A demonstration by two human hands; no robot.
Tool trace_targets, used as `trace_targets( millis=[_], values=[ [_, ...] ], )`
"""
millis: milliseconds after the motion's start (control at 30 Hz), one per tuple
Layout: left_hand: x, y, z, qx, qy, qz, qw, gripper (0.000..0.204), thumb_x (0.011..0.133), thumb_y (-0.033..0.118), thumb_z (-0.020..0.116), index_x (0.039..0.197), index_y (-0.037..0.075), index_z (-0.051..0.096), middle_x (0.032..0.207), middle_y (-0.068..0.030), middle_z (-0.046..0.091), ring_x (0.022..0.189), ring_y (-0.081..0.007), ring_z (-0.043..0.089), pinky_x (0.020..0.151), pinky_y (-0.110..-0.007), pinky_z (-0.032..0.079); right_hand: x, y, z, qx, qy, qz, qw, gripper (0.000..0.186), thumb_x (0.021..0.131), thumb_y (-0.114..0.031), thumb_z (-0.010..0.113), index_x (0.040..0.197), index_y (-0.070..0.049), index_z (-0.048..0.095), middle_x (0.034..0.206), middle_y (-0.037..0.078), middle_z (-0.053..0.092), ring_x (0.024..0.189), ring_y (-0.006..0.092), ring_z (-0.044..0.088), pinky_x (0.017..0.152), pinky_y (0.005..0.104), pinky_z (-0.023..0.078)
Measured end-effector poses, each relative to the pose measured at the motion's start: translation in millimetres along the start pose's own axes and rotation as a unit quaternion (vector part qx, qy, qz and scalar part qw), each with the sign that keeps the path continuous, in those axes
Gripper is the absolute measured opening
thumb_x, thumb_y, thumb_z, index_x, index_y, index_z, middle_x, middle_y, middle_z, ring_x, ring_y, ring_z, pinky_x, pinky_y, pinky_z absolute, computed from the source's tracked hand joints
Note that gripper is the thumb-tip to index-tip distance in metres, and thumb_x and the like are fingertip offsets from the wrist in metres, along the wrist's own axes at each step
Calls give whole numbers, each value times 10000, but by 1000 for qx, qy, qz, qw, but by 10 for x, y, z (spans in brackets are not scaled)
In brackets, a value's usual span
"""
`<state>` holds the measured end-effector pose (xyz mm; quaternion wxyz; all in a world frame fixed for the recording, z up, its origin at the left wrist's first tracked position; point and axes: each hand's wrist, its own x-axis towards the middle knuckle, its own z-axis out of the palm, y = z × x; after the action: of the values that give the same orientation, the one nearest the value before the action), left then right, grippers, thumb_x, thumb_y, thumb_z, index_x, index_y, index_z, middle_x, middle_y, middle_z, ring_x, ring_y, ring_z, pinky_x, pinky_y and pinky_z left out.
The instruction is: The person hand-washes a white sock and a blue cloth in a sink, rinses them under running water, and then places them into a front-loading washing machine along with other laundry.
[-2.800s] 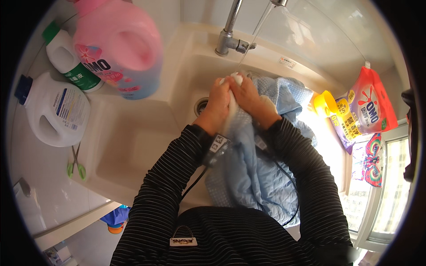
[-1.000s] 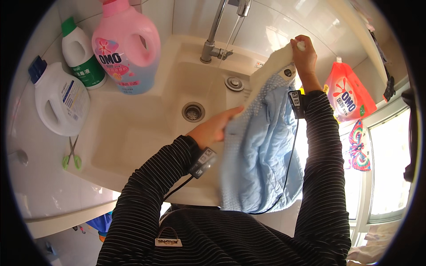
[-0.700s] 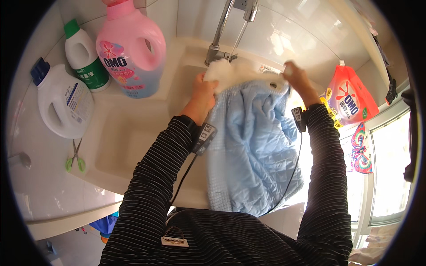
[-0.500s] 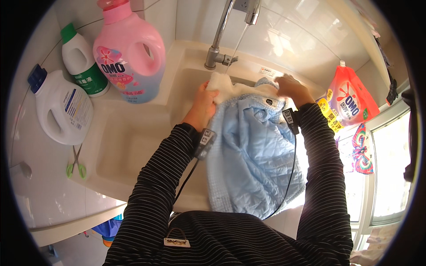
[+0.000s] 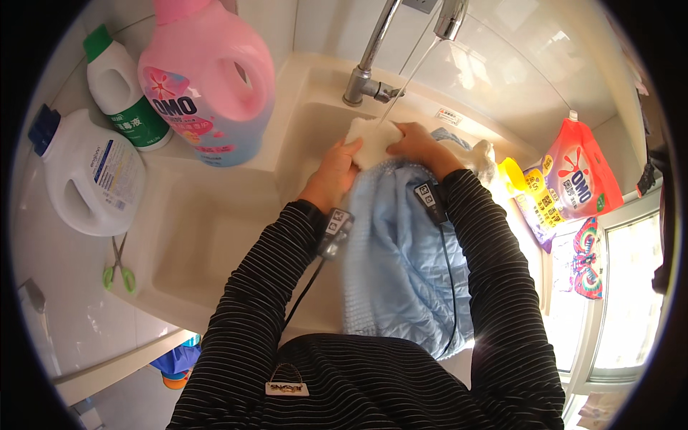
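Since the earlier frame the hands have been drawn together under the tap's stream. The left hand (image 5: 335, 172) and right hand (image 5: 421, 147) are clamped on the white collar (image 5: 373, 140) of the light-blue shirt (image 5: 401, 265). The collar lies at twelve o'clock; the shirt's long axis runs to six o'clock, over the sink (image 5: 215, 236) edge. Both hands are equally near.

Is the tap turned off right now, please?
No, a thin stream of water runs from the tap down to the white cloth that both hands, left and right, grip over the sink.
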<state>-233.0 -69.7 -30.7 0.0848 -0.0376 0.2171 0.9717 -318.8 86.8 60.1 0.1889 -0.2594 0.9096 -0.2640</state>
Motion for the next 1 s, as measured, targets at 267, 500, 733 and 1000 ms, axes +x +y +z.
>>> trace_targets(
  millis=[267,500,733,1000],
  values=[
    [-92,-132,96,37,-12,-151,988,331,910,231,466,1145,-1,481,1034,-113,593,874,-203,605,773,-335,511,-73,99,148,-66,237,-5,969,378,680,-173,630,1004,12,566,885,217,620,862,352,593,743,357,470],
    [23,-202,-209,379,-72,196,902,308,924,243,413,1082,-10,489,1019,-134,586,919,-227,579,800,-340,474,-481,-363,520,-148,108,-108,977,256,836,-233,486,915,9,521,885,198,583,772,371,583,672,456,462],
    [247,-372,187,-21,63,-32,997,428,931,375,330,1098,20,501,1072,-161,568,997,-274,542,905,-393,421,-323,-158,650,-246,208,-136,937,197,879,-205,397,921,-36,489,802,182,525,700,360,557,610,438,458],
    [156,-316,269,8,65,-45,997,420,925,389,362,1063,27,525,980,-138,598,884,-248,583,799,-382,485,-134,-28,561,-192,211,-90,954,283,823,-246,493,961,0,512,910,204,571,757,377,576,712,423,467]
  ],
)
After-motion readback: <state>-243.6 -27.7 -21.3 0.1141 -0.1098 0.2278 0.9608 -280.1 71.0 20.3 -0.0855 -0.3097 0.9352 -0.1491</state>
